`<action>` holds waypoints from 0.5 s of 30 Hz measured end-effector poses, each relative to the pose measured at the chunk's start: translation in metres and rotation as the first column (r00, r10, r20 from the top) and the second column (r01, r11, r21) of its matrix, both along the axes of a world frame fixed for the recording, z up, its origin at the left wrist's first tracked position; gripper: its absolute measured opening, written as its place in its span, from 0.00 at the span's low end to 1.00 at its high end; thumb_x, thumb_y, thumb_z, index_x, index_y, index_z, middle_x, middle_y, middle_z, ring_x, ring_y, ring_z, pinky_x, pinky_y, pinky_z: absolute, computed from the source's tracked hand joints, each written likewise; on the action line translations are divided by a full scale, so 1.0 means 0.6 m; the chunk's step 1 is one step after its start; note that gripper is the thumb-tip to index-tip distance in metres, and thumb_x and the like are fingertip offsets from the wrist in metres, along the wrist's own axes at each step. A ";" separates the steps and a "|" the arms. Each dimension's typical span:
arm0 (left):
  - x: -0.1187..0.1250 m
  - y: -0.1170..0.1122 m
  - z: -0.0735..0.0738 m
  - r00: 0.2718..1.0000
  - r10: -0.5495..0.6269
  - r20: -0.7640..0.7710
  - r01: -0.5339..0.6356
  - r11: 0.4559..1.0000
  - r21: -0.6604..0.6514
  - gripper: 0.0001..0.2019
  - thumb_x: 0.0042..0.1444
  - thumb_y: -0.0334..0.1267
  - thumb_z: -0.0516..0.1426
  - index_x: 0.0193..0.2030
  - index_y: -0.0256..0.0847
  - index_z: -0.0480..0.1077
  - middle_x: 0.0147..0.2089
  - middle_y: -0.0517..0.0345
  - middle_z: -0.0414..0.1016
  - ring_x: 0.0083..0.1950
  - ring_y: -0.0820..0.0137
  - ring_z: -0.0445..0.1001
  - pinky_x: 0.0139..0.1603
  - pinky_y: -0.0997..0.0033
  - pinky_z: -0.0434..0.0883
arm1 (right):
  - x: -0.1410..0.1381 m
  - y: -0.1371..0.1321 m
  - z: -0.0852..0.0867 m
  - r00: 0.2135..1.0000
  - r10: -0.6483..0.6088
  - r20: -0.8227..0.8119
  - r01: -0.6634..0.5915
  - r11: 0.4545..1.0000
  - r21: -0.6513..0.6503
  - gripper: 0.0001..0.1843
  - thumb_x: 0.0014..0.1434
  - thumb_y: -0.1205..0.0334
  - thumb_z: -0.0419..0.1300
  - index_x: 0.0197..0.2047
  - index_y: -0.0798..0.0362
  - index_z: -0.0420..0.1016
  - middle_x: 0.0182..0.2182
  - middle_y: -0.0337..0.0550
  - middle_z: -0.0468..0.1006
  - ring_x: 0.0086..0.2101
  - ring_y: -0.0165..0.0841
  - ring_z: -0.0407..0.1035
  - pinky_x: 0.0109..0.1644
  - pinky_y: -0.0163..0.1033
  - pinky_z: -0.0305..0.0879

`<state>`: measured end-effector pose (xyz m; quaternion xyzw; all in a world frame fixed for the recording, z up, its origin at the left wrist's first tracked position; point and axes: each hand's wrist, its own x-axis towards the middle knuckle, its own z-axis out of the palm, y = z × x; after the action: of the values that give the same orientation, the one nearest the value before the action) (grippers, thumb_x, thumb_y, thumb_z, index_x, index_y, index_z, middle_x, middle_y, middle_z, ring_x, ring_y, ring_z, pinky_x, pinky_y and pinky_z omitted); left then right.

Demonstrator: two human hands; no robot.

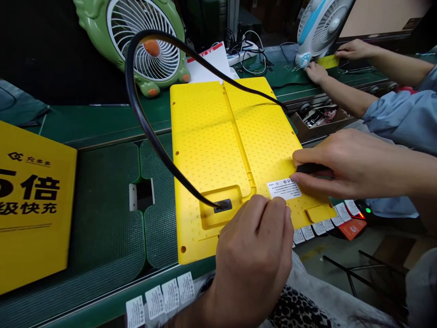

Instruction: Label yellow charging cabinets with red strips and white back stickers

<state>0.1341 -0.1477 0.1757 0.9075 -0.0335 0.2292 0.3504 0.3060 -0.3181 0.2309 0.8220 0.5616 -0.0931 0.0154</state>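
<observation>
A yellow plastic panel (205, 118) with a dimpled surface and a long groove lies in front of me. A thick black cable (150, 123) rises from its recess, loops over it and passes beyond its far right edge. A white printed label (284, 189) is on the panel. My left hand (256, 250) is closed at the near edge, its knuckles by the label; its fingertips are hidden. My right hand (341, 164) grips a small black object (312, 168) over the panel's right side, its kind unclear, with the thumb by the label's corner.
A yellow box (37, 214) stands left on the green conveyor (105, 218). Behind are a green fan (146, 41) and a white-blue fan (321, 27). A co-worker's hands (317, 73) work at right. Small labels (157, 300) hang along the near edge.
</observation>
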 end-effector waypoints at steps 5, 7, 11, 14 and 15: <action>-0.002 0.001 0.004 1.000 0.009 0.001 -0.009 1.000 0.001 0.08 0.71 0.31 0.56 0.41 0.39 0.76 0.34 0.63 0.73 0.31 0.76 0.68 0.33 0.69 0.64 | 0.001 -0.002 -0.004 0.999 -0.027 -0.020 0.027 1.000 0.007 0.21 0.72 0.45 0.50 0.31 0.49 0.63 0.18 0.36 0.61 0.18 0.31 0.55 0.27 0.41 0.39; -0.003 0.002 0.003 1.000 0.011 -0.001 -0.011 1.000 0.005 0.08 0.71 0.32 0.55 0.40 0.39 0.76 0.33 0.63 0.73 0.31 0.76 0.68 0.33 0.68 0.63 | 0.002 -0.003 -0.007 0.999 -0.030 -0.028 0.030 0.999 0.009 0.21 0.71 0.45 0.50 0.31 0.49 0.62 0.18 0.36 0.60 0.18 0.30 0.54 0.27 0.41 0.39; -0.003 0.000 0.001 1.000 0.015 -0.006 -0.015 1.000 0.008 0.09 0.71 0.32 0.56 0.40 0.39 0.76 0.33 0.63 0.72 0.31 0.75 0.68 0.33 0.68 0.63 | 0.005 -0.004 -0.012 1.000 -0.012 -0.015 0.012 1.000 0.028 0.21 0.70 0.46 0.52 0.29 0.49 0.61 0.17 0.35 0.59 0.17 0.30 0.53 0.26 0.41 0.39; -0.002 0.000 0.002 1.000 0.022 -0.004 -0.022 1.000 0.012 0.09 0.71 0.32 0.56 0.40 0.39 0.76 0.33 0.63 0.72 0.30 0.75 0.67 0.33 0.68 0.63 | 0.006 -0.004 -0.013 0.999 -0.004 -0.034 0.005 0.999 0.044 0.20 0.70 0.47 0.54 0.29 0.49 0.61 0.17 0.34 0.59 0.18 0.30 0.53 0.25 0.40 0.41; -0.002 0.001 0.003 1.000 0.021 0.000 -0.021 1.000 0.015 0.09 0.71 0.32 0.56 0.39 0.39 0.76 0.32 0.63 0.72 0.30 0.75 0.67 0.32 0.68 0.62 | 0.006 -0.003 -0.012 0.999 -0.004 -0.047 0.006 0.999 0.049 0.20 0.70 0.48 0.55 0.29 0.49 0.61 0.17 0.34 0.59 0.17 0.30 0.53 0.25 0.40 0.42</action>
<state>0.1332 -0.1472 0.1773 0.9103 -0.0255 0.2328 0.3414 0.3094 -0.3200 0.2235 0.8211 0.5620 -0.0983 -0.0182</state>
